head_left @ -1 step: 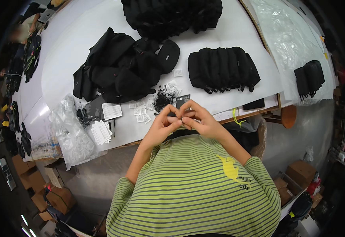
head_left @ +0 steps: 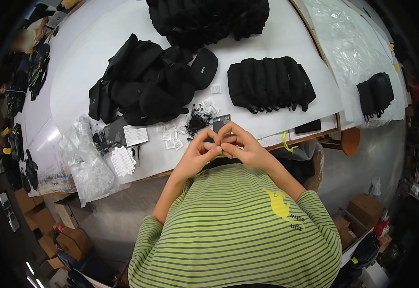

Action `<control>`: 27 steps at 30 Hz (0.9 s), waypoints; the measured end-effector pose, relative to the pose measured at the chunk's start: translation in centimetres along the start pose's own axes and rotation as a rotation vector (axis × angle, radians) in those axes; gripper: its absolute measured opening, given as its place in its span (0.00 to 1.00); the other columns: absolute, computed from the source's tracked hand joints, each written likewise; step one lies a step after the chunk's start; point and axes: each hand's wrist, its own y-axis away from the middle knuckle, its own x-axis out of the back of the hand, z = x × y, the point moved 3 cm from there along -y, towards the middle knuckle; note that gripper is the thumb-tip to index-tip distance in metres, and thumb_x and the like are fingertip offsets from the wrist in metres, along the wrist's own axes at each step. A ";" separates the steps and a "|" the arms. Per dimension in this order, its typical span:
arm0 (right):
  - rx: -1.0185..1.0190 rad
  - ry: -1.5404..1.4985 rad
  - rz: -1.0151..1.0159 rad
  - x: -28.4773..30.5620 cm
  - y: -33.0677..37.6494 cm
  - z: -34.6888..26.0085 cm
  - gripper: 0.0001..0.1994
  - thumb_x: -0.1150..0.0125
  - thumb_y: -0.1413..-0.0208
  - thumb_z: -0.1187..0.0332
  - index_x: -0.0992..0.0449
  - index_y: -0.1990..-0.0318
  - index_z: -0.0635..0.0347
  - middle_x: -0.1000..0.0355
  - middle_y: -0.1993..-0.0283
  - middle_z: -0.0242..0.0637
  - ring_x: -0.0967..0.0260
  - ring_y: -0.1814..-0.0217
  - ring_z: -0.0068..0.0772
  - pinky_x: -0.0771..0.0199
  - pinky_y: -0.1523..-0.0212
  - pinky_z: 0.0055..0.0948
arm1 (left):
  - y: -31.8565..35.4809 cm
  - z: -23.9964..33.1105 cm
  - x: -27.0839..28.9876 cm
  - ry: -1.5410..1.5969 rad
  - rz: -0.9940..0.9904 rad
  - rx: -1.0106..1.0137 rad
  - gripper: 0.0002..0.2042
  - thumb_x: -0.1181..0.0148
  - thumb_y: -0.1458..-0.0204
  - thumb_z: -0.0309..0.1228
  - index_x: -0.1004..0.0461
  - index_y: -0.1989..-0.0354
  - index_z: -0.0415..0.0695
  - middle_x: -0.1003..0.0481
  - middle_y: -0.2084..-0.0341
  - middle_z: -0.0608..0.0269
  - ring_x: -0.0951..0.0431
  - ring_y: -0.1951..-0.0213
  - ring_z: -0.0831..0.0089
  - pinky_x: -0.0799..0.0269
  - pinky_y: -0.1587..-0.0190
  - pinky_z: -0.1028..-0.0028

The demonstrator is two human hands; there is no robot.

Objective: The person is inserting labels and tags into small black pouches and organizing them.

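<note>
At table edge, left hand [head_left: 200, 150] and right hand [head_left: 240, 144] pinch closed on 1 dark hang tag [head_left: 221, 123], apparently threading its fastener; next calls for steady fingertip alignment.

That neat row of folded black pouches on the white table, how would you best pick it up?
Probably from both ends at once. The row of black pouches stands packed side by side on the table, so pressing inward on the left and right end pieces would keep it together. Coming from the near edge, the dangling cords face you and might snag.
</note>
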 end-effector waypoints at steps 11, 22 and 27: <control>0.003 -0.271 -0.094 0.0 0.5 0.6 0.05 0.52 0.40 0.73 0.40 0.58 0.58 0.35 0.79 0.30 0.46 0.79 0.13 0.52 0.78 0.13 | 0.6 -5.0 -0.4 -0.151 0.456 -0.480 0.12 0.46 0.50 0.20 0.37 0.56 0.40 0.34 0.59 0.60 0.33 0.55 0.74 0.39 0.49 0.73; 0.015 -0.376 -0.384 -0.5 1.2 -1.6 0.05 0.54 0.40 0.74 0.39 0.58 0.60 0.36 0.78 0.29 0.38 0.73 0.16 0.42 0.72 0.16 | -1.6 -9.5 0.2 -0.314 0.437 -0.156 0.21 0.44 0.54 0.28 0.38 0.51 0.37 0.36 0.57 0.61 0.31 0.57 0.73 0.35 0.53 0.75; 0.003 -0.416 -0.483 -0.1 1.4 -1.7 0.06 0.54 0.41 0.74 0.38 0.57 0.61 0.36 0.79 0.28 0.38 0.75 0.17 0.42 0.71 0.17 | -1.9 -5.0 -6.0 -0.119 0.411 -0.351 0.05 0.56 0.45 0.29 0.39 0.65 0.41 0.43 0.80 0.70 0.43 0.79 0.83 0.52 0.75 0.86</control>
